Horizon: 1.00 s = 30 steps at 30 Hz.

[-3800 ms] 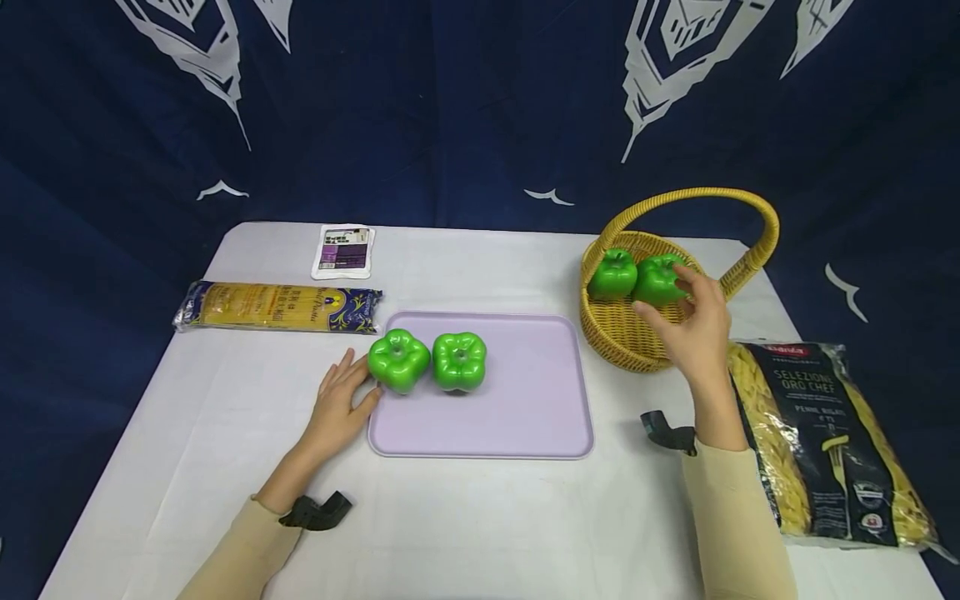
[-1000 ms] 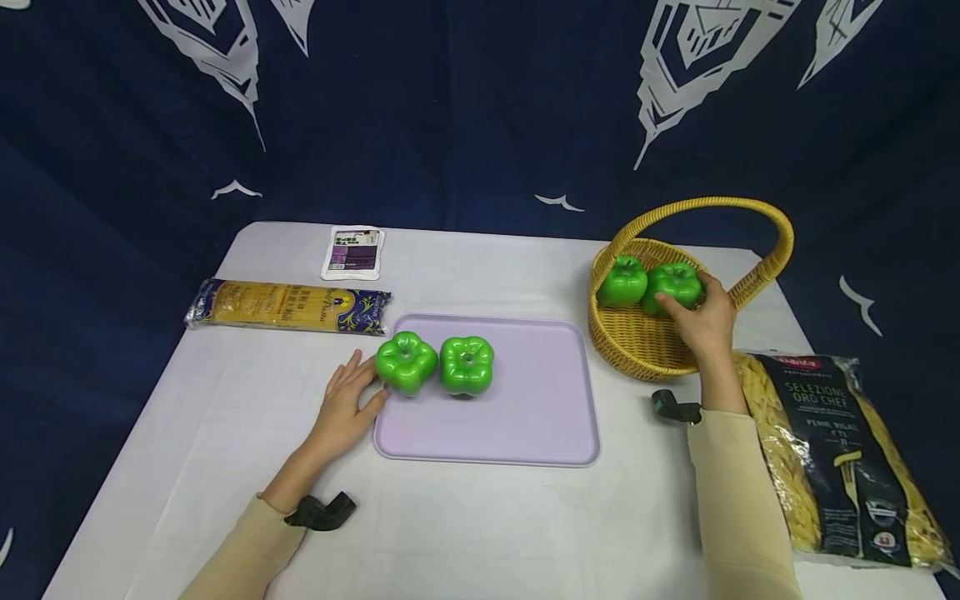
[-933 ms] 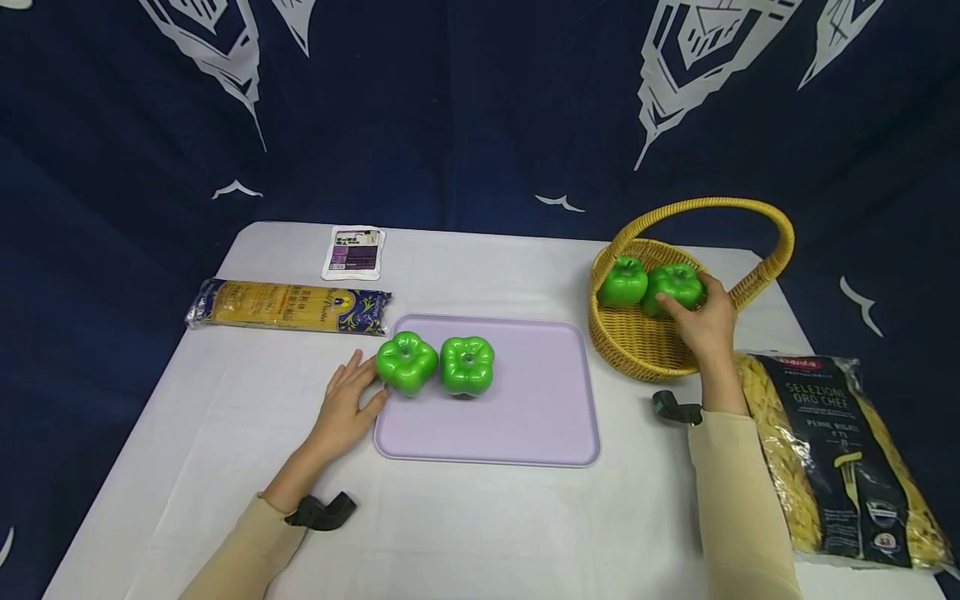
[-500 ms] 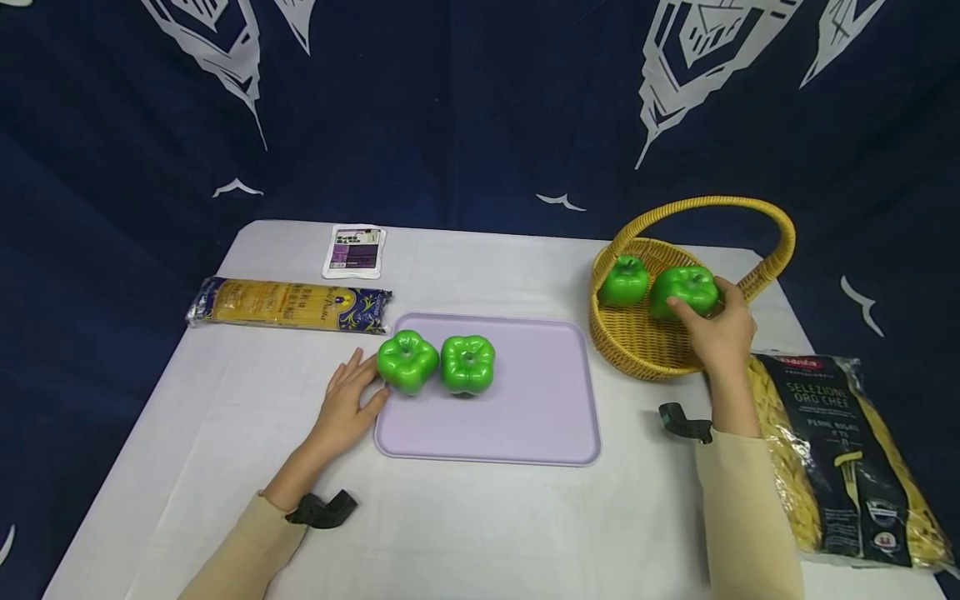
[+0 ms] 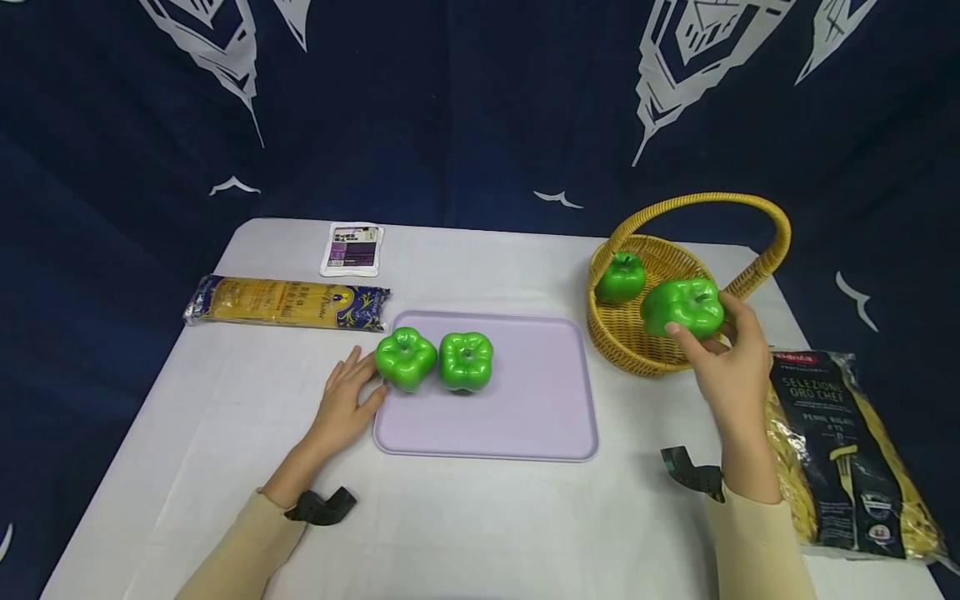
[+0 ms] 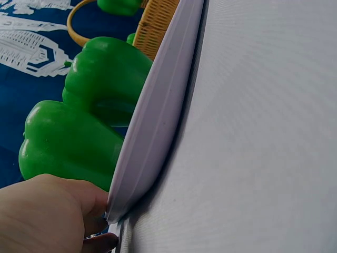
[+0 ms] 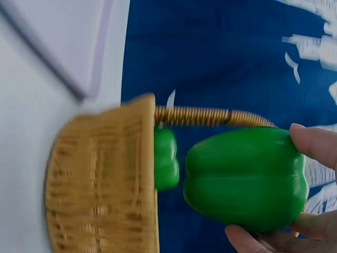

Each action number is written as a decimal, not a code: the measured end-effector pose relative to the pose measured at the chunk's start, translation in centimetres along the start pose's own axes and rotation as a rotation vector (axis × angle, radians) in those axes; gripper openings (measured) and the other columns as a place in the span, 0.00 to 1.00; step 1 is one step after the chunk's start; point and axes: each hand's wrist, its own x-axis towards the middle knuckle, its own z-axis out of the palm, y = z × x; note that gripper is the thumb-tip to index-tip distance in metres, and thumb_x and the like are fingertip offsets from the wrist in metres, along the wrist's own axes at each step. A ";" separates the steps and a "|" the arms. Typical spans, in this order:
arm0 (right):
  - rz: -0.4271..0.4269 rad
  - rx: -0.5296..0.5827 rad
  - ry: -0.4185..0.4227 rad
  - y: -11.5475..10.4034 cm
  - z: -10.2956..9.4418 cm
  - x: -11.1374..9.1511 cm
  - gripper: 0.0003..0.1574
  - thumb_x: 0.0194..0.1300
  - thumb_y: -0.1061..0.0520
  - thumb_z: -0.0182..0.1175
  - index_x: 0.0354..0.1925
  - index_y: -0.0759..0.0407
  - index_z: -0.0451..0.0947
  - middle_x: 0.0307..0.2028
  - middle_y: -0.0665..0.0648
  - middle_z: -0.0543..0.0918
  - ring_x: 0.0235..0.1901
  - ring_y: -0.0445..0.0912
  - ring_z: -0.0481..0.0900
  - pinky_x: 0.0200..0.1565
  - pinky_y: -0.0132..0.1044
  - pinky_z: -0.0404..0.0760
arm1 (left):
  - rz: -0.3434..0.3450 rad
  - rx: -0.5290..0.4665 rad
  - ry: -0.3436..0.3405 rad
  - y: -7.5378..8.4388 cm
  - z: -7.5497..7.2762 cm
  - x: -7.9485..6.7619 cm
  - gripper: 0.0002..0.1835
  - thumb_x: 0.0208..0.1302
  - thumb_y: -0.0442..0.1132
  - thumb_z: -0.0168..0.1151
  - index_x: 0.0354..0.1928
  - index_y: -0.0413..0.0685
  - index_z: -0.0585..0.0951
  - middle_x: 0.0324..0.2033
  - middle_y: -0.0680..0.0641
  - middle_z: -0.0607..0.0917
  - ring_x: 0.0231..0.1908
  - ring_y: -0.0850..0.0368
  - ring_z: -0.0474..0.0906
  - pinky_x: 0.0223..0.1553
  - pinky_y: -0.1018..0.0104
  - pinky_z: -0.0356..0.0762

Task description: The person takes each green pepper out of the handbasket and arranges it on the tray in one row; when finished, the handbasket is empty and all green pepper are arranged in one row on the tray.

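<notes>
My right hand (image 5: 735, 367) grips a green bell pepper (image 5: 684, 307) between thumb and fingers. In the right wrist view this pepper (image 7: 245, 179) is above the rim of the wicker basket (image 7: 100, 184). A second green pepper (image 5: 621, 278) sits inside the basket at its left. On the lilac tray (image 5: 525, 400), two more green peppers stand side by side, the left one (image 5: 406, 358) and the right one (image 5: 466, 362). My left hand (image 5: 341, 408) rests at the tray's left edge with fingers extended, fingertips right by the left pepper, as the left wrist view also shows.
A bag of penne (image 5: 847, 450) lies at the right, beside the right forearm. A long spaghetti pack (image 5: 285, 302) lies behind the left hand. Farther back is a small white packet with a purple label (image 5: 352, 249). The basket's tall handle (image 5: 697, 200) arches above it.
My right hand reached into the basket, took hold of the right-hand pepper there and raised it toward me. The left hand and the tray's peppers stayed in place.
</notes>
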 end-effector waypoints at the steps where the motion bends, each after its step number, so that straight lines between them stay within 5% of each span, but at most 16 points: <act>1: -0.019 0.021 -0.013 -0.3 0.1 -0.4 0.44 0.56 0.61 0.71 0.69 0.61 0.65 0.59 0.64 0.75 0.51 0.39 0.75 0.43 0.13 0.75 | 0.000 -0.001 0.000 0.0 0.0 0.0 0.29 0.67 0.39 0.57 0.68 0.34 0.67 0.69 0.35 0.68 0.75 0.36 0.47 0.75 0.40 0.35; 4: -0.072 0.052 -0.074 -1.1 0.9 -1.7 0.46 0.54 0.65 0.72 0.68 0.65 0.64 0.58 0.66 0.75 0.50 0.39 0.75 0.43 0.11 0.74 | 0.002 -0.001 -0.001 0.0 0.0 0.0 0.29 0.67 0.39 0.57 0.68 0.34 0.67 0.69 0.35 0.68 0.75 0.36 0.47 0.75 0.40 0.35; 11: -0.134 0.063 -0.267 -1.7 4.1 -3.7 0.47 0.53 0.64 0.73 0.66 0.71 0.63 0.59 0.70 0.73 0.57 0.60 0.75 0.45 0.10 0.72 | 0.008 0.000 -0.001 0.0 0.1 0.1 0.29 0.67 0.39 0.57 0.68 0.35 0.68 0.69 0.36 0.68 0.75 0.36 0.47 0.75 0.39 0.35; 18: -0.162 0.027 -0.419 -2.5 7.1 -5.2 0.50 0.53 0.58 0.75 0.67 0.70 0.61 0.60 0.69 0.72 0.58 0.62 0.75 0.51 0.49 0.84 | 0.010 0.000 0.005 0.0 0.1 0.1 0.29 0.67 0.38 0.57 0.68 0.35 0.68 0.69 0.36 0.69 0.75 0.36 0.47 0.75 0.39 0.36; 30: -0.184 0.001 -0.527 -3.0 10.0 -6.9 0.52 0.52 0.54 0.75 0.69 0.66 0.60 0.59 0.67 0.71 0.59 0.60 0.73 0.50 0.50 0.84 | 0.013 0.003 0.004 0.0 0.2 0.1 0.28 0.67 0.39 0.57 0.67 0.36 0.69 0.69 0.36 0.68 0.75 0.36 0.48 0.75 0.40 0.36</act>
